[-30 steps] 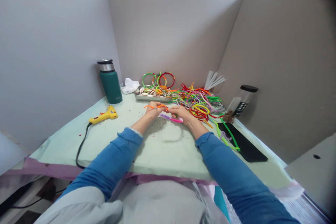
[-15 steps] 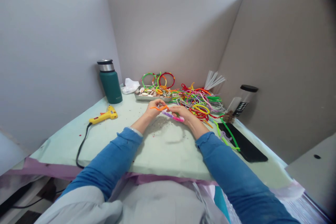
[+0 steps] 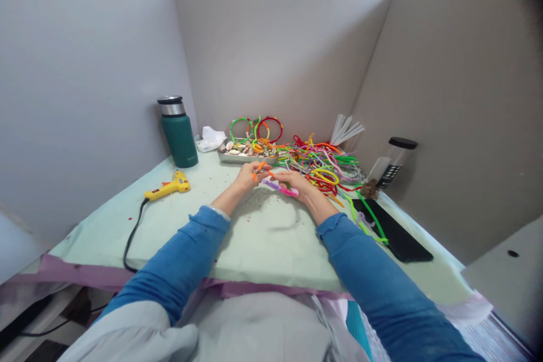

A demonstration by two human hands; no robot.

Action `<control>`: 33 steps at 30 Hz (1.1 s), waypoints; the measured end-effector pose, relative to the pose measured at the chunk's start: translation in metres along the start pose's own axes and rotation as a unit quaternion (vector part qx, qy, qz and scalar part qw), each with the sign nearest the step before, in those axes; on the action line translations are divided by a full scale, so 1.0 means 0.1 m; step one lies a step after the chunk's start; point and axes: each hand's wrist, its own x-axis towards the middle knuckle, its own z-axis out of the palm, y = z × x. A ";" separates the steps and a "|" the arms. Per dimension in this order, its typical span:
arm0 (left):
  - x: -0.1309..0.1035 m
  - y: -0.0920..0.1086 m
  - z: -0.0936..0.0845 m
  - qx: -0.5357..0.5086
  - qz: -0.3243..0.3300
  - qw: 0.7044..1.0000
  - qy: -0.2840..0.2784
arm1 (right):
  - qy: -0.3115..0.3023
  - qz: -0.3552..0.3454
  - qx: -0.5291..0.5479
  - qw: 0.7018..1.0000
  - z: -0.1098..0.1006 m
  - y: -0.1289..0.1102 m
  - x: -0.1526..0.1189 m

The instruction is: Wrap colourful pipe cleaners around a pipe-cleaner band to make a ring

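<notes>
Above the middle of the covered table, my left hand (image 3: pixel 250 175) is closed on an orange pipe cleaner (image 3: pixel 259 168), which bends up over its fingers. Close beside it on the right, my right hand (image 3: pixel 292 182) is closed around a fuzzy band of purple and pink (image 3: pixel 288 191), with a bit of green showing at the fingers. The orange piece reaches across to the right fingertips. My fingers hide part of both pieces.
A shell-filled metal tray (image 3: pixel 248 159) and a pipe cleaner pile (image 3: pixel 326 161) lie behind my hands. To the left are a yellow glue gun (image 3: pixel 169 185) and green bottle (image 3: pixel 179 138). A black tablet-like slab (image 3: pixel 399 232) and clear container (image 3: pixel 396 163) are right.
The free end of the orange pipe cleaner pointed left before; now it is bent up and over at my left fingers. Both hands stay in nearly the same place.
</notes>
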 end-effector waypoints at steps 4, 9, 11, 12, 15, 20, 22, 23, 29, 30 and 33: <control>0.02 -0.02 0.01 -0.002 -0.021 1.000 -0.014 | 0.011 0.024 0.021 0.999 0.04 -0.07 -0.06; 0.02 -0.05 -0.01 -0.008 -0.035 0.998 -0.049 | 0.011 0.015 0.014 1.000 0.05 -0.10 -0.10; 0.03 -0.07 -0.02 0.021 -0.037 0.998 -0.056 | 0.012 0.010 0.015 1.000 0.05 -0.10 -0.10; 0.05 -0.10 -0.03 0.042 -0.029 0.997 -0.055 | 0.014 0.009 0.015 1.000 0.05 -0.09 -0.09; 0.09 -0.17 -0.05 0.126 0.051 0.990 -0.021 | 0.021 0.005 0.010 1.000 0.04 -0.08 -0.08; 0.12 -0.21 -0.06 0.182 0.131 0.974 0.004 | 0.037 0.005 0.001 0.999 0.05 -0.08 -0.08; 0.11 -0.19 -0.05 0.162 0.145 0.976 -0.011 | 0.037 0.009 0.007 0.999 0.06 -0.09 -0.08; 0.10 -0.18 -0.04 0.154 0.148 0.977 -0.015 | 0.035 0.008 0.011 0.999 0.06 -0.09 -0.08; 0.04 -0.12 -0.02 0.159 0.091 0.983 -0.009 | 0.029 -0.009 -0.001 1.000 0.08 -0.11 -0.10; 0.04 -0.11 -0.01 0.158 0.085 0.984 -0.008 | 0.031 -0.008 -0.003 0.999 0.08 -0.12 -0.10; 0.04 -0.12 -0.01 0.157 0.077 0.985 -0.006 | 0.037 -0.002 -0.008 0.999 0.10 -0.13 -0.11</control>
